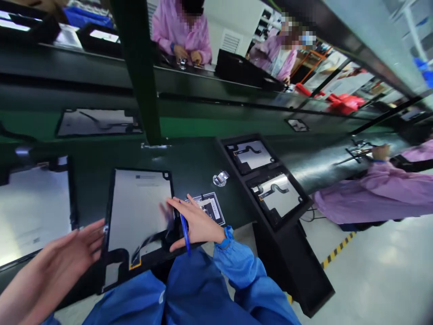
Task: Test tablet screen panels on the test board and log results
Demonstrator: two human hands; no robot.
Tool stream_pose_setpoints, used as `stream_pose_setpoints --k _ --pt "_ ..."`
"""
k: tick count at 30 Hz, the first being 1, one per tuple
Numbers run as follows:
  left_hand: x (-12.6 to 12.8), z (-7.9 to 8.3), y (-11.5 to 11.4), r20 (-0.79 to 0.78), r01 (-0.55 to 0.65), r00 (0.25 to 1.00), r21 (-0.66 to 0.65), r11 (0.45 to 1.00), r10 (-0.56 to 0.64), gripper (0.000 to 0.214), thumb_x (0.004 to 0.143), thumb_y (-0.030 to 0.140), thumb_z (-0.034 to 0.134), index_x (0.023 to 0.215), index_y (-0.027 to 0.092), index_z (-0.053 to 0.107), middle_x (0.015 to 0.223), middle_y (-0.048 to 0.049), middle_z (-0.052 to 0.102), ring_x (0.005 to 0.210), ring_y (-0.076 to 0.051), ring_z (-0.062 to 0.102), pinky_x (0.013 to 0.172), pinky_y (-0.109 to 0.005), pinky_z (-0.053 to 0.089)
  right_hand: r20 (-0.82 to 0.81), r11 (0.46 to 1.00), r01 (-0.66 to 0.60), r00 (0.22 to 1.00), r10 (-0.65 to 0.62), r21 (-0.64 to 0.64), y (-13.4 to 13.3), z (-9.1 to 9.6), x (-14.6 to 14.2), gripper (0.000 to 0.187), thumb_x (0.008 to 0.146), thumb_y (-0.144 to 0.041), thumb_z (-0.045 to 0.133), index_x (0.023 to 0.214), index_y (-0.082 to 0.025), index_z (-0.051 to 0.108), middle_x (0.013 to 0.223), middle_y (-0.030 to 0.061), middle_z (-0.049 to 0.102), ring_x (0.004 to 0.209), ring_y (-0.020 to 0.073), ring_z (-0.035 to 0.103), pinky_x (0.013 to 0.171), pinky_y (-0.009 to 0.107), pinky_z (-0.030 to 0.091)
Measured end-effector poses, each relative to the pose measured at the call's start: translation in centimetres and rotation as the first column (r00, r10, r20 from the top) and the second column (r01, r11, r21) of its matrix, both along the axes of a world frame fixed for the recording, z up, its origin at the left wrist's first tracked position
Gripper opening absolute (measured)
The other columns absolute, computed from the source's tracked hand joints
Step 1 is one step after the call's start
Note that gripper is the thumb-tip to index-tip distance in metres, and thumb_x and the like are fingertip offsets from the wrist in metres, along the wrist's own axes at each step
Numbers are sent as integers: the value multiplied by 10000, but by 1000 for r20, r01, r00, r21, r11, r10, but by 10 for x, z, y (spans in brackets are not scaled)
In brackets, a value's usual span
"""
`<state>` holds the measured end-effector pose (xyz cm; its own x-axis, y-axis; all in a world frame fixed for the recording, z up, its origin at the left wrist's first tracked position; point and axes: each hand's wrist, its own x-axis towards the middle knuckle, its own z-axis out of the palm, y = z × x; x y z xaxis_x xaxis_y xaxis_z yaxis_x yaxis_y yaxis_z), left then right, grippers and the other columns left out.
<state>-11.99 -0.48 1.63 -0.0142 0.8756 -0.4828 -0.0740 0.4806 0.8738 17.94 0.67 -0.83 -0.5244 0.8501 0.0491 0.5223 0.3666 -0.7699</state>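
A tablet screen panel [138, 203] with a silvery back and black border lies before me at the table's front edge. A dark ribbon cable crosses its lower end. My left hand [72, 259] is at the panel's left edge, fingers stretched out; whether they touch it I cannot tell. At the right edge is my right hand [199, 221], its fingertips over the border and a slim blue pen-like tool [185, 234] tucked in it. Partly behind that hand lies a printed card [216, 210] with a white label. Another silvery panel [37, 203] lies to the left.
To the right, a black tray [238, 185] holds two panels with ribbon cables. A shiny metal roll [221, 178] stands on the green table [189, 158]. A post [138, 72] rises at the back. A co-worker's hand [380, 152] works far right; other people sit across.
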Motion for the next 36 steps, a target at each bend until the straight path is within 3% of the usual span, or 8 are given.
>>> stream_pose_setpoints --k 4,8,12,15,23,25,29,36 --pt "52 46 9 230 254 937 73 964 -264 427 800 624 559 1104 410 768 1092 -30 754 1027 -409 673 887 -604 570 -442 967 178 864 -243 -183 -7 31 13 983 798 -772 581 1556 -237 255 1501 134 492 1376 290 493 1166 490 368" --pt "76 54 9 197 613 683 370 698 -704 374 892 532 562 1000 274 811 1005 -141 741 892 -319 706 841 -461 613 -460 875 419 744 -484 -242 -16 57 35 859 832 -666 627 1523 -228 366 1493 99 508 1387 294 477 1117 447 447" --pt "68 18 8 227 137 955 240 961 -193 300 910 397 589 1088 237 768 1214 -98 700 1191 -288 618 1057 -418 509 -396 746 606 636 -663 -276 -14 50 43 659 799 -358 704 1421 -231 528 1453 43 555 1349 288 518 1165 469 403" --pt "66 -4 8 331 -244 926 156 957 182 314 917 423 553 1064 228 751 1263 -54 687 1319 -238 534 1147 -380 424 -458 744 580 589 -665 -333 -9 39 19 609 802 -288 642 1403 -251 547 1429 9 578 1357 268 513 1175 471 397" --pt "55 3 -1 33 -415 908 -78 907 418 441 829 634 620 877 218 757 791 -13 770 1049 -312 693 834 -386 631 -487 890 355 746 -454 -286 -11 34 -35 526 955 -407 513 1461 -287 433 1326 37 651 1268 230 594 1007 424 552" --pt "45 -2 -4 77 -407 909 -52 912 410 448 860 639 572 937 237 753 888 7 782 1019 -290 704 821 -392 633 -444 866 478 750 -491 -149 -11 25 -11 409 964 -378 531 1357 -266 519 1164 52 717 1092 212 687 888 377 591" --pt "32 -19 -7 124 -455 883 -12 890 453 333 886 580 591 958 294 746 968 77 778 1011 -231 706 850 -354 622 -251 659 651 757 -604 378 -6 -4 46 103 907 -213 595 972 -227 674 927 47 718 887 188 681 831 350 563" --pt "31 -23 -7 80 -561 824 -13 828 560 275 878 499 658 982 260 746 914 79 780 875 -184 719 811 -294 626 -14 719 465 844 -536 516 -3 -20 60 149 861 -108 562 856 -230 646 908 39 700 892 187 674 830 334 545"
